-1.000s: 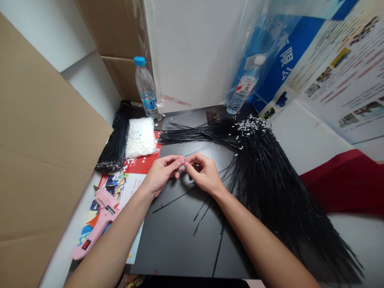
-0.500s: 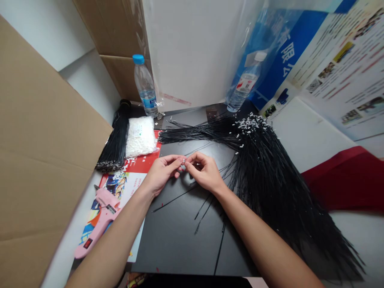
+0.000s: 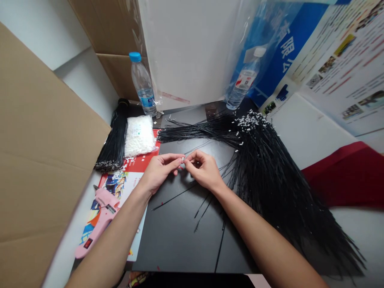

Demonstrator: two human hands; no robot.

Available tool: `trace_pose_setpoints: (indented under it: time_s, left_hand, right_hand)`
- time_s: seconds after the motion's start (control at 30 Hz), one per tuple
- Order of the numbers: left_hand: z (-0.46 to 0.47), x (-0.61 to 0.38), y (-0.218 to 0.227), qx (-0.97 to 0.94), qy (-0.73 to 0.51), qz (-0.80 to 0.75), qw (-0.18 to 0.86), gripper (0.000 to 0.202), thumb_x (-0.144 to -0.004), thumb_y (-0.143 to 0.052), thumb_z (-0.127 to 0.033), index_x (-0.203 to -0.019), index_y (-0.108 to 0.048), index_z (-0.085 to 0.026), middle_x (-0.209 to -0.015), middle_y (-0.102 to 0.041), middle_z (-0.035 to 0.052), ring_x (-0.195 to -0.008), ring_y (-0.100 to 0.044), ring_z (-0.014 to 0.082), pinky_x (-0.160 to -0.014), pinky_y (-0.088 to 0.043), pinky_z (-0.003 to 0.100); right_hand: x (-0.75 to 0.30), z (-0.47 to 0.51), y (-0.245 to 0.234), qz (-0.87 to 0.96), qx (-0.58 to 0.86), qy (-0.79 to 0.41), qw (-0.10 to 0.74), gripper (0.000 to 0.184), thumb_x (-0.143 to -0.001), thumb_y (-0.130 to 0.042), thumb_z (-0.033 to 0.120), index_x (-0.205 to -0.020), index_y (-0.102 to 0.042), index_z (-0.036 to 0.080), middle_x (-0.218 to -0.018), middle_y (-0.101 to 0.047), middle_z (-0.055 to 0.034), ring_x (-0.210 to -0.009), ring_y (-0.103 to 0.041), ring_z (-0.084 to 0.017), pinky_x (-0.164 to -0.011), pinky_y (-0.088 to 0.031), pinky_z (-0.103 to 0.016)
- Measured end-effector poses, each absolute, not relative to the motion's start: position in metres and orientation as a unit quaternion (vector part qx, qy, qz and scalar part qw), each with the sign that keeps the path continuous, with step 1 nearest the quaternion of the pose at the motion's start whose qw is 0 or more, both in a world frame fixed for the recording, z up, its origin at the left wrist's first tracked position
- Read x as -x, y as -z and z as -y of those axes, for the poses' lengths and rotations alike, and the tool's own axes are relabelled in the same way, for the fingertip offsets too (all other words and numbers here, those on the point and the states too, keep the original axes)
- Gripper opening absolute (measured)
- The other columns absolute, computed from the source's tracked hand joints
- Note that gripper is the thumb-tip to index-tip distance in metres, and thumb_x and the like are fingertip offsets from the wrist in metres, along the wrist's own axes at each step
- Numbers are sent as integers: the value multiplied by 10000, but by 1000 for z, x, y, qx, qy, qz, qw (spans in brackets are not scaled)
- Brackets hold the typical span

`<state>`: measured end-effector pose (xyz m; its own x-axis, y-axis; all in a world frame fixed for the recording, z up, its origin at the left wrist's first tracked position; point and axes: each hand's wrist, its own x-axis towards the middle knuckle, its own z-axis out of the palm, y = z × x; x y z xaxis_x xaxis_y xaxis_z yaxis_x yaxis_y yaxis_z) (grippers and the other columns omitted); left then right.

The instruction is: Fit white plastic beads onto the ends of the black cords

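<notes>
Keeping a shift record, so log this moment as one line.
left hand: pinching small white piece | right hand: pinching same piece | beside: black wire bundle

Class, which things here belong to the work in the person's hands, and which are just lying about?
Seems part of the work:
left hand
right hand
small white piece between them
long thin black cords tipped white
clear bag of small white pieces

Lying about:
pink plastic glue gun
clear water bottle with blue cap
flat brown cardboard sheet
</notes>
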<state>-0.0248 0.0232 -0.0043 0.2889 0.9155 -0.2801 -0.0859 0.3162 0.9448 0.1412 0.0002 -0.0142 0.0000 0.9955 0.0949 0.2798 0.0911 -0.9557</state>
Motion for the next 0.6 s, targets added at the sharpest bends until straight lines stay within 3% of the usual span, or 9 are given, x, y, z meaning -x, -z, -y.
trace_pose_setpoints:
  time_s: [0.23,0.43,0.6]
  left_hand:
    - [-22,24,0,-463,-377,-468,652,266,-650,-865,-311,-861,-803,-161,-708,-719,27,-541,-531,76,-543,-413,219]
    - [-23,26,1,-432,-360,-448,695,292,-635,-881,-325,-862,-803,-158,-783,-728,43,-575,-543,68,-572,-440,214]
    - [-24,29,0,-480,-353,-454,662,274,-679,-849,-333,-885,-800,-160,-744,-703,24,-559,-516,68,-545,-397,215]
  right_hand:
    - [-141,1,13,596,550,-387,439,139,-761,-623,308,-740,-614,170,-630,-629,4,-530,-525,-88,-522,-410,-204]
    - [-144,0,14,596,518,-429,439,168,-777,-624,333,-785,-626,165,-665,-628,0,-548,-515,-83,-534,-409,-207]
    - [-143,0,14,591,515,-439,440,183,-770,-640,347,-761,-613,167,-631,-597,13,-537,-491,-76,-524,-402,-201]
